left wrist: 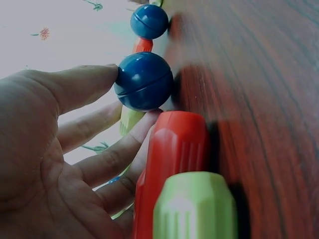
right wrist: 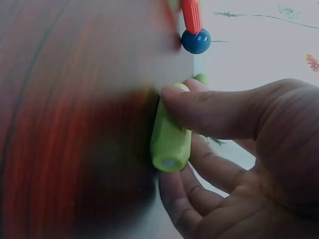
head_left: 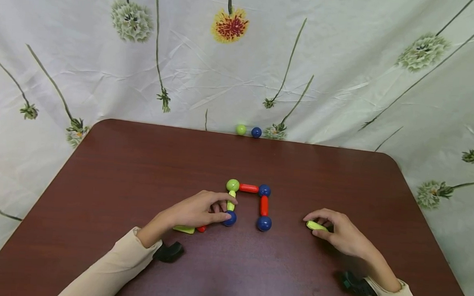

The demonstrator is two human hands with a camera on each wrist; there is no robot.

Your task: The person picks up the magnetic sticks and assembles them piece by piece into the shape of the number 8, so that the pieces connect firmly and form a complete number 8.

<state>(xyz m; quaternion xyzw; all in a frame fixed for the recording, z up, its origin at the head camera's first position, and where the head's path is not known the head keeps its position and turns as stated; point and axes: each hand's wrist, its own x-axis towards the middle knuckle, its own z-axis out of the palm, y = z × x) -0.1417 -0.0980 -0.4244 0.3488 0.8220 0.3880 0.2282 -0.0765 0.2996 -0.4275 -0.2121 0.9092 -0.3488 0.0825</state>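
Observation:
On the table, magnetic rods and balls form a three-sided frame, open towards me. My left hand [head_left: 199,210] is at its left side, thumb against a blue ball [left wrist: 144,81] and index finger over the green rod [head_left: 231,205] joined to it. A red rod [head_left: 248,188] runs from the green ball [head_left: 233,185] to a blue corner ball [head_left: 264,190]. Another red rod [head_left: 264,206] leads down to a blue end ball [head_left: 264,223]. To the right, my right hand [head_left: 343,234] pinches a loose green rod [right wrist: 172,142] between thumb and fingers, close to the tabletop.
Beside my left hand lie a loose red rod [left wrist: 174,144] and a loose green rod [left wrist: 194,206], partly hidden by the hand in the head view. A green ball [head_left: 241,129] and a blue ball [head_left: 256,132] sit at the table's far edge, before a flowered cloth [head_left: 193,52].

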